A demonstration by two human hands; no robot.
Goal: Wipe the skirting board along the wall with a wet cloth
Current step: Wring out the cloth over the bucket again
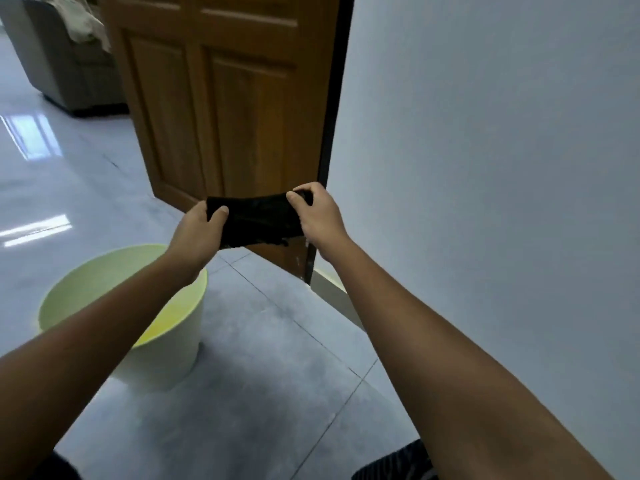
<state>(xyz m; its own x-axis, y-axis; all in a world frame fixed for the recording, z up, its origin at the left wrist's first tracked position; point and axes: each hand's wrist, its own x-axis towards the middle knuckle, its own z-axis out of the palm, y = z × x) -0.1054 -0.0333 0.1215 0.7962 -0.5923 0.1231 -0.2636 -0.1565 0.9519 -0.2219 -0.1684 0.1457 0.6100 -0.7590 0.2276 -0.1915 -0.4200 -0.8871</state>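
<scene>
Dim, soft picture; window glare on floor [31, 140].

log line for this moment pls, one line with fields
phase: cloth prep | left hand: grips cloth left end | right hand: grips right end | bucket: on floor, lower left | skirting board: untouched

Open door [225, 98] and bucket [166, 341] flank bare floor [277, 341].

There is 1 view only, from a wide-angle camera on the person's head. It looks forward and down along both outstretched forearms toward the floor [277, 341], and it is tilted. The wall [485, 168] fills the right side, the wooden door [225, 98] stands ahead, and the bucket [180, 341] sits close at lower left.
</scene>
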